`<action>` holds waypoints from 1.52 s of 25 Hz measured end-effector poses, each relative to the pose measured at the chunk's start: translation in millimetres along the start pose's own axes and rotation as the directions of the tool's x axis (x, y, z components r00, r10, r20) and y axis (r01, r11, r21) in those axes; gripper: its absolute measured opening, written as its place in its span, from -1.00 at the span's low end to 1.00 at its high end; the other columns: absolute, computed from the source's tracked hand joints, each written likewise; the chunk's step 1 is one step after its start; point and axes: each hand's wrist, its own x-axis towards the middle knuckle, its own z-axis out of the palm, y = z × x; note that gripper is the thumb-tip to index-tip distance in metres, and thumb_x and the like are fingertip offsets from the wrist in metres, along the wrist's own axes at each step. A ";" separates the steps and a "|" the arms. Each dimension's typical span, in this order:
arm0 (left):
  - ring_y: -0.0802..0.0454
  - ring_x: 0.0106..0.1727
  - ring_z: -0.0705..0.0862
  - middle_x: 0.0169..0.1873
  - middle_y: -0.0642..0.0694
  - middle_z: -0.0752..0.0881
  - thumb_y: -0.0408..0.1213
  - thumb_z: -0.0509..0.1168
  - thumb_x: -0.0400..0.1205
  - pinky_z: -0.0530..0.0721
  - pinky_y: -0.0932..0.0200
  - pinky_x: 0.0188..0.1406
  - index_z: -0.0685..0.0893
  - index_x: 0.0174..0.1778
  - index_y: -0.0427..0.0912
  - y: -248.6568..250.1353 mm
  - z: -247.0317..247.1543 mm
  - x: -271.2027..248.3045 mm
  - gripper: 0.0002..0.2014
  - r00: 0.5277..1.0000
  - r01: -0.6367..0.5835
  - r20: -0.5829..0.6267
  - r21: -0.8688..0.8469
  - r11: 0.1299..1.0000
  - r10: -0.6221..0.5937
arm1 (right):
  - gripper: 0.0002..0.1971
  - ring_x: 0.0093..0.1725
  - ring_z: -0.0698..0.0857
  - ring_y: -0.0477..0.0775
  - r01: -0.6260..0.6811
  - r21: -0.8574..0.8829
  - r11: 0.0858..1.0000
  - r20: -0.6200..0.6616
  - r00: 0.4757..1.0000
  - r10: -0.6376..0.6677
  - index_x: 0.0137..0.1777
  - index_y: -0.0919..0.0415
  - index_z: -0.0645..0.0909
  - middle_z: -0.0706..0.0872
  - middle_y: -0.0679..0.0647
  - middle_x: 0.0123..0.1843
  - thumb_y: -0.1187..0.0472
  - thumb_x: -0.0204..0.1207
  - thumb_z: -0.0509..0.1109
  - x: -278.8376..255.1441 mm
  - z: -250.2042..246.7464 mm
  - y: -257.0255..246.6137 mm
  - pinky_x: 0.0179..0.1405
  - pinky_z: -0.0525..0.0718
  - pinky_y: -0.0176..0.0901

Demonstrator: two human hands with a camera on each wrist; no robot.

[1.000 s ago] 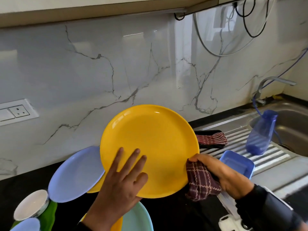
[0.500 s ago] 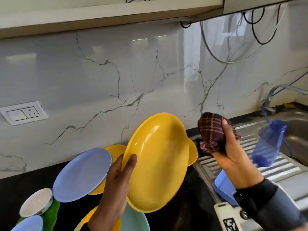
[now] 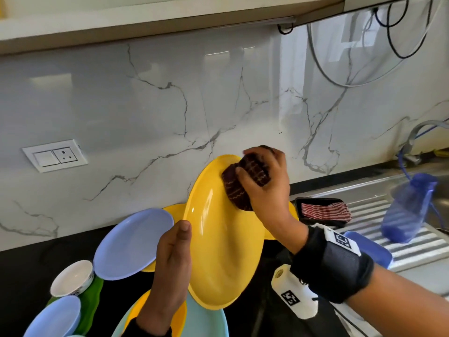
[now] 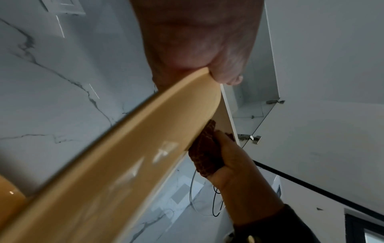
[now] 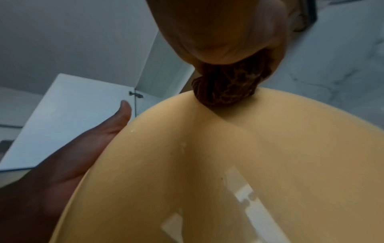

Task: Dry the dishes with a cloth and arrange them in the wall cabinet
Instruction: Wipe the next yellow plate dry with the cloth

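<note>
A large yellow plate (image 3: 223, 249) stands tilted on edge above the counter, its hollow face turned right. My left hand (image 3: 173, 261) holds its left rim, thumb on the front; the plate (image 4: 116, 161) runs edge-on past that thumb in the left wrist view. My right hand (image 3: 264, 183) grips a bunched dark checked cloth (image 3: 243, 183) and presses it against the plate's upper face. The right wrist view shows the cloth (image 5: 226, 88) on the wet plate (image 5: 249, 172) near its top rim. The open wall cabinet (image 4: 249, 105) shows overhead.
Several plates and bowls lie on the black counter at lower left: a lilac plate (image 3: 131, 242), a white bowl (image 3: 71, 278), a green dish (image 3: 93, 300). On the steel drainboard (image 3: 401, 246) are a striped cloth in a black tray (image 3: 323, 211), a blue bottle (image 3: 408, 210) and a blue box.
The plate has been turned from flat-on to edge-tilted, hollow face to the right. My right hand has lifted the cloth from the plate's lower right edge onto its upper face.
</note>
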 end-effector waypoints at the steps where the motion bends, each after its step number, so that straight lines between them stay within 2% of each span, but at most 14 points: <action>1: 0.28 -0.51 0.21 -0.58 0.23 0.24 0.70 0.23 0.11 0.12 0.16 -0.43 0.24 -0.52 0.00 5.3 -1.5 -0.2 -0.24 0.999 -0.036 0.012 0.038 0.999 0.036 | -0.74 0.20 0.59 -0.14 0.079 -0.040 0.996 0.056 0.995 -0.077 0.07 -0.11 0.67 0.51 -0.14 0.20 0.19 0.42 0.51 -6.5 4.2 -6.5 0.16 0.65 -0.09; 4: 0.26 -0.44 0.32 -0.53 0.17 0.35 0.78 0.12 0.05 0.22 0.16 -0.40 0.35 -0.49 0.12 -3.2 -11.3 7.9 -0.28 0.997 -0.044 -0.062 0.090 0.995 0.049 | -0.77 0.18 0.60 0.14 0.325 -0.139 0.935 0.189 0.936 -0.297 0.03 -0.10 0.70 0.53 -0.13 0.23 0.09 0.36 0.45 -41.2 14.6 -18.8 0.00 0.62 0.00; 7: 0.05 -0.08 0.55 -0.24 -0.14 0.60 0.78 0.04 0.12 0.57 -0.06 0.11 0.62 -0.18 -0.04 -21.2 -22.7 14.0 -0.09 0.998 0.034 0.060 0.013 0.999 -0.034 | -0.78 0.13 0.60 0.23 0.600 -0.155 0.785 0.254 0.792 -0.555 0.09 -0.11 0.63 0.55 -0.07 0.27 0.06 0.47 0.51 -72.3 20.5 -19.5 -0.03 0.57 -0.08; 9: 0.10 -0.07 0.69 -0.22 -0.14 0.74 0.68 0.04 0.31 0.66 0.12 0.00 0.78 -0.14 -0.01 -24.1 -20.3 9.8 -0.18 0.982 -0.035 0.183 -0.021 0.999 0.038 | -0.80 0.05 0.67 0.28 0.749 -0.155 0.644 0.294 0.658 -0.694 0.15 -0.06 0.61 0.56 0.00 0.26 0.09 0.56 0.48 -76.0 24.7 -17.7 -0.03 0.59 -0.02; 11: 0.20 -0.18 0.70 -0.32 0.07 0.74 0.60 0.12 0.37 0.64 0.32 -0.22 0.79 -0.21 0.05 -18.1 -15.9 6.9 -0.31 0.979 -0.089 0.183 0.003 0.996 0.087 | -0.75 -0.01 0.67 0.29 0.796 -0.183 0.577 0.345 0.601 -0.721 0.22 -0.01 0.55 0.54 0.02 0.24 0.10 0.59 0.45 -68.3 28.2 -22.4 -0.07 0.60 -0.01; 13: 0.22 -0.41 0.53 -0.52 0.16 0.52 0.63 0.14 0.33 0.43 0.40 -0.45 0.57 -0.41 -0.06 -15.1 -18.9 9.1 -0.28 0.979 -0.152 0.152 0.112 0.982 0.134 | -0.66 0.02 0.57 0.19 0.716 -0.224 0.661 0.360 0.691 -0.627 0.25 0.02 0.44 0.50 -0.02 0.22 0.08 0.53 0.42 -50.9 29.1 -30.5 -0.08 0.52 -0.13; 16: 0.27 -0.59 0.11 -0.62 0.14 0.13 0.65 0.13 0.33 0.04 0.35 -0.59 0.24 -0.48 -0.15 -7.7 -25.9 10.9 -0.20 0.968 -0.231 0.155 0.252 0.940 0.196 | -0.49 0.12 0.57 0.13 0.336 -0.260 0.905 0.298 0.920 -0.256 0.29 0.04 0.30 0.55 0.00 0.24 0.08 0.41 0.44 -11.3 25.5 -28.2 -0.04 0.61 -0.07; 19: 0.23 -0.63 0.10 -0.66 0.12 0.12 0.66 0.12 0.31 0.03 0.38 -0.59 0.31 -0.56 0.01 -2.7 -24.3 8.7 -0.30 0.967 -0.216 0.193 0.273 0.937 0.167 | -0.54 0.08 0.61 0.15 0.216 -0.337 0.917 0.268 0.955 -0.126 0.25 0.28 0.46 0.48 0.16 0.24 0.02 0.50 0.45 12.8 18.2 -19.0 -0.04 0.69 0.10; 23: 0.28 -0.60 0.12 -0.66 0.17 0.15 0.67 0.07 0.33 0.03 0.36 -0.59 0.31 -0.61 0.17 -5.0 -20.9 9.6 -0.39 0.968 -0.224 0.170 0.266 0.938 0.183 | -0.67 -0.02 0.58 0.19 0.555 -0.177 0.813 0.444 0.782 -0.437 0.06 0.32 0.66 0.61 0.20 0.04 0.06 0.58 0.24 -28.6 15.8 -25.6 -0.09 0.60 0.09; 26: 0.22 -0.44 0.28 -0.56 0.00 0.25 0.64 0.06 0.38 0.29 0.03 -0.54 0.36 -0.51 -0.16 -20.1 -26.5 13.1 -0.21 0.962 -0.247 0.169 0.201 0.948 0.215 | -0.77 -0.11 0.62 0.29 0.773 -0.104 0.626 0.542 0.572 -0.616 -0.05 0.32 0.69 0.70 0.22 -0.07 0.17 0.65 0.28 -72.5 18.0 -17.5 -0.22 0.61 0.10; 29: 0.21 -0.44 0.28 -0.54 0.02 0.27 0.67 0.00 0.36 0.27 -0.08 -0.54 0.40 -0.48 -0.16 -20.0 -29.8 14.4 -0.19 0.957 -0.249 0.207 0.238 0.939 0.201 | -0.82 -0.07 0.65 0.24 0.831 -0.107 0.546 0.538 0.510 -0.671 0.01 0.23 0.70 0.73 0.14 -0.02 0.17 0.66 0.31 -66.4 18.4 -11.8 -0.23 0.64 0.08; 32: 0.30 -0.63 0.14 -0.69 0.14 0.19 0.64 -0.02 0.39 0.04 0.25 -0.57 0.36 -0.58 0.15 -1.9 -29.0 12.9 -0.39 0.939 -0.314 0.234 0.287 0.905 0.252 | -0.80 -0.09 0.66 0.24 0.739 -0.163 0.654 0.439 0.648 -0.623 0.01 0.19 0.77 0.74 0.11 -0.03 0.18 0.64 0.32 -35.3 21.1 -21.2 -0.13 0.63 0.03; 35: 0.28 -0.66 0.11 -0.71 0.16 0.16 0.64 0.05 0.36 0.00 0.41 -0.61 0.37 -0.52 -0.03 3.5 -26.8 9.9 -0.29 0.939 -0.293 0.253 0.239 0.926 0.232 | -0.69 -0.02 0.66 0.18 0.437 -0.191 0.879 0.304 0.878 -0.370 0.07 0.25 0.77 0.73 0.09 -0.01 0.12 0.55 0.27 -0.6 20.4 -17.3 -0.04 0.66 0.10; 38: 0.31 -0.59 0.19 -0.67 0.17 0.23 0.69 0.04 0.31 0.16 0.31 -0.61 0.32 -0.51 0.04 -9.9 -31.0 10.1 -0.31 0.955 -0.250 0.219 0.236 0.939 0.199 | -0.67 -0.01 0.67 0.19 0.405 -0.208 0.890 0.282 0.896 -0.342 0.10 0.28 0.76 0.74 0.10 0.01 0.10 0.55 0.26 2.9 17.6 -8.6 -0.05 0.66 0.13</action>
